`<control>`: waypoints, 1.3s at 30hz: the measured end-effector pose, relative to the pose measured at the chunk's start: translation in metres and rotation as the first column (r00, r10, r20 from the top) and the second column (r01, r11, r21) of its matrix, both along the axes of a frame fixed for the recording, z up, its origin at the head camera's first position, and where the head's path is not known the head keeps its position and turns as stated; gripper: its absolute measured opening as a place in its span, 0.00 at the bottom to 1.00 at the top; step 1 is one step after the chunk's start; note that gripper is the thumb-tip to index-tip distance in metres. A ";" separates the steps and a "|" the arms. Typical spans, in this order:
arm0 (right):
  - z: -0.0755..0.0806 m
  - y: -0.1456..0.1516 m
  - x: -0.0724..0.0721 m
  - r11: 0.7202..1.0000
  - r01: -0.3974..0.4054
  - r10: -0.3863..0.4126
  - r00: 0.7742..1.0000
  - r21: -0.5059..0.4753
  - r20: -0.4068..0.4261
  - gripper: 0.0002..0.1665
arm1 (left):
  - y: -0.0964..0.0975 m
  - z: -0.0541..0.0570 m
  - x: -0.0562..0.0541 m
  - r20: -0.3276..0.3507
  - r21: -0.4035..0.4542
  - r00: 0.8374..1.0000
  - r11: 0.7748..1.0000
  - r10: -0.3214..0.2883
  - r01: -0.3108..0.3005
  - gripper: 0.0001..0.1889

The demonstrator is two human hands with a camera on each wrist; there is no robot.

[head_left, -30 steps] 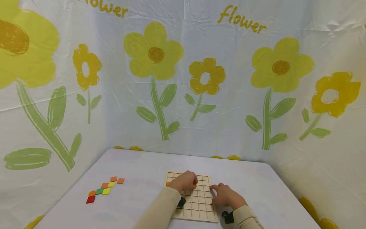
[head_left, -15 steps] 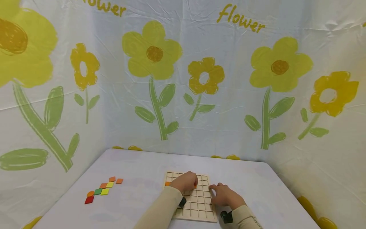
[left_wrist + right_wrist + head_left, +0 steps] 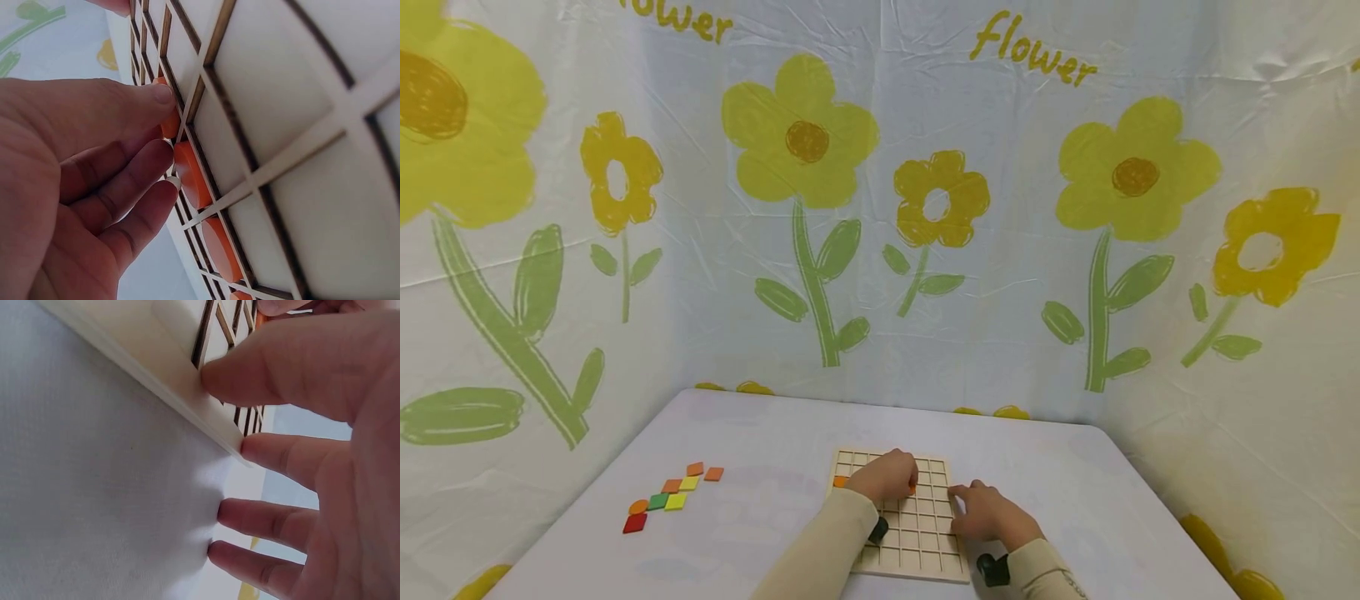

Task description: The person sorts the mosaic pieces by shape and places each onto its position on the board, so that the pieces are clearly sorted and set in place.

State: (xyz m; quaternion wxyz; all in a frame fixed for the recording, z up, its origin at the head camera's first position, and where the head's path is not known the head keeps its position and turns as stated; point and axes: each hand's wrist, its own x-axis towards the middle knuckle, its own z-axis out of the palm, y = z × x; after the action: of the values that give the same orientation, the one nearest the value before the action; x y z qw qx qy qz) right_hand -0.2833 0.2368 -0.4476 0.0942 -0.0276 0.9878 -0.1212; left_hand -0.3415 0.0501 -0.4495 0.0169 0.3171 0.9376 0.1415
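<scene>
A pale wooden grid board lies on the table beneath both hands. My left hand is over its upper part, thumb and forefinger pinching an orange tile set at one of the squares; the thumb hides some of its shape. Along the same row sit round orange discs, seen close in the left wrist view. My right hand is at the board's right side. Its thumb rests on the board's rim, the forefinger touches the edge, and the other fingertips reach down to the table, as the right wrist view shows.
Left of the board lie several loose tiles: a red one, an orange disc, a green one, yellow ones and orange squares. A flower-printed cloth hangs behind the white table.
</scene>
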 end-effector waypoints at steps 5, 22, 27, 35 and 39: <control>-0.001 -0.002 -0.001 1.000 -0.005 0.005 1.000 -0.010 -0.011 0.32 | 0.000 -0.002 -0.001 -0.007 -0.001 1.000 1.000 -0.004 0.004 0.06; 0.002 0.001 0.004 0.998 -0.057 0.057 0.998 -0.014 -0.004 0.35 | 0.002 -0.009 -0.006 -0.001 -0.002 1.000 1.000 0.016 -0.016 0.04; 0.000 0.003 0.003 0.998 -0.057 0.056 0.998 -0.027 -0.011 0.36 | 0.002 -0.010 -0.006 -0.004 0.007 1.000 1.000 0.020 -0.020 0.03; -0.005 0.002 0.001 0.999 -0.040 0.040 0.999 -0.026 -0.005 0.36 | -0.005 -0.015 -0.009 0.020 0.051 1.000 0.999 -0.014 0.013 0.06; -0.004 0.000 0.004 0.999 -0.027 0.027 1.000 -0.026 0.003 0.36 | -0.015 -0.015 -0.007 0.013 0.088 0.999 0.995 -0.043 0.042 0.10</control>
State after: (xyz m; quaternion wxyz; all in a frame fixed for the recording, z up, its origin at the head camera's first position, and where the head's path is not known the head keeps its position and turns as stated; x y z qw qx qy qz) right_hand -0.2798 0.2369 -0.4515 0.0970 -0.0422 0.9855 -0.1326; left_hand -0.3489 0.0351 -0.4649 0.0131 0.3363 0.9234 0.1845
